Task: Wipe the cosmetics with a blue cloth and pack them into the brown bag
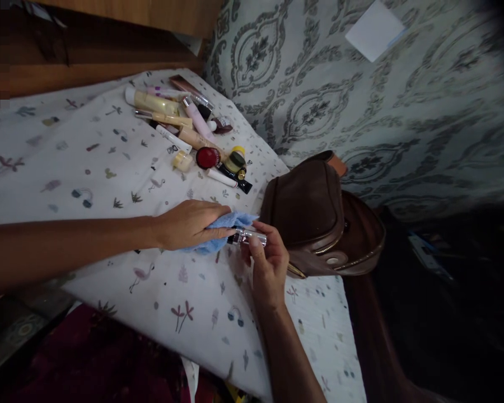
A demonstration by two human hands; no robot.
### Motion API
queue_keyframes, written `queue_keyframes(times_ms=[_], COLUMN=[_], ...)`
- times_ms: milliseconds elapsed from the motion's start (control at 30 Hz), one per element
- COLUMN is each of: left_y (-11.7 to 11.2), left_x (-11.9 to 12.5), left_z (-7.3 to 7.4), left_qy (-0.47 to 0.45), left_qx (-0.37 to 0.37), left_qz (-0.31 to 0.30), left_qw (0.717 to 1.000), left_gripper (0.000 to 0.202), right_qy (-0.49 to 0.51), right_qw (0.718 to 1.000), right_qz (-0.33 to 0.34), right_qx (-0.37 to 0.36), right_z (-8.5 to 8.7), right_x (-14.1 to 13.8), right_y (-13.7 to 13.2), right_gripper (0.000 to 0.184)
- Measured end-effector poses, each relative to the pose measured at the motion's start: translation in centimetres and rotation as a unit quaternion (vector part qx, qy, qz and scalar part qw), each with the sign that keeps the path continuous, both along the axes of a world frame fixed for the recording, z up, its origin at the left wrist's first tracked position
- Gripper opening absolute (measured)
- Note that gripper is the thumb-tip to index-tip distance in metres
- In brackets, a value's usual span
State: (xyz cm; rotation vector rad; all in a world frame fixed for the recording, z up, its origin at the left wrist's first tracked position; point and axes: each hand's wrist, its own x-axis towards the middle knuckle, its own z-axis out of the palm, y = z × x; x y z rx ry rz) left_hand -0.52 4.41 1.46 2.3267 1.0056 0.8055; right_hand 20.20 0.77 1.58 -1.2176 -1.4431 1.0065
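Note:
My left hand (pixel 189 224) reaches in from the left, closed on a blue cloth (pixel 210 242) bunched around the dark end of a small cosmetic tube (pixel 252 237). The tube looks clear and silvery, with its exact kind hard to make out. Fingers and thumb of my right hand (pixel 269 260) pinch its shiny end. Both hands are just above a white patterned sheet (pixel 151 313). Beyond them lies a pile of cosmetics, including a cream tube (pixel 155 102), a pink tube (pixel 198 118), a round red item (pixel 208 158) and a small yellowish jar (pixel 183 162).
A brown leather bag (pixel 306 207), unzipped, stands right of my hands against the patterned wall (pixel 311 106). Wooden furniture (pixel 143 17) borders the back left. The sheet-covered surface has an edge along the front. A dark area (pixel 453 313) lies at the right.

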Motion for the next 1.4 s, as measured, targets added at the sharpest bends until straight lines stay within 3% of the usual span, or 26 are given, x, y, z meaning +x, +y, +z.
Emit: queue_keyframes(times_ms=[233, 400, 600, 800, 1067, 1233, 1400], left_y=[0.16, 0.52, 0.39, 0.07, 0.15, 0.52, 0.53], left_x=[0.02, -0.09, -0.24, -0.08, 0.01, -0.11, -0.27], left_z=[-0.44, -0.25, 0.41, -0.13, -0.25, 0.10, 0.37], left_qy=[-0.024, -0.040, -0.030, -0.031, -0.042, -0.099, -0.087], left_qx=[0.047, 0.006, -0.079, -0.024, 0.006, -0.036, -0.102], left_qz=[0.009, 0.010, -0.048, -0.033, -0.002, 0.016, -0.012], left_qw=[0.999, 0.999, 0.995, 0.999, 0.999, 0.994, 0.991], left_gripper=[0.036, 0.037, 0.037, 0.035, 0.035, 0.036, 0.040], right_qy=[0.016, 0.025, 0.025, 0.007, -0.006, -0.016, 0.011], right_qw=[1.000, 0.999, 0.999, 1.000, 1.000, 1.000, 1.000], right_qz=[0.001, 0.018, 0.032, -0.008, -0.002, 0.015, 0.018], right_qx=[-0.025, -0.025, -0.011, -0.023, -0.008, 0.009, -0.002], right_z=[0.28, 0.51, 0.32, 0.25, 0.55, 0.41, 0.31], right_x=[-0.07, 0.02, 0.16, -0.10, -0.17, -0.05, -0.14], right_y=[0.12, -0.01, -0.24, 0.01, -0.02, -0.21, -0.14], right_gripper=[0.030, 0.028, 0.031, 0.038, 0.031, 0.027, 0.029])
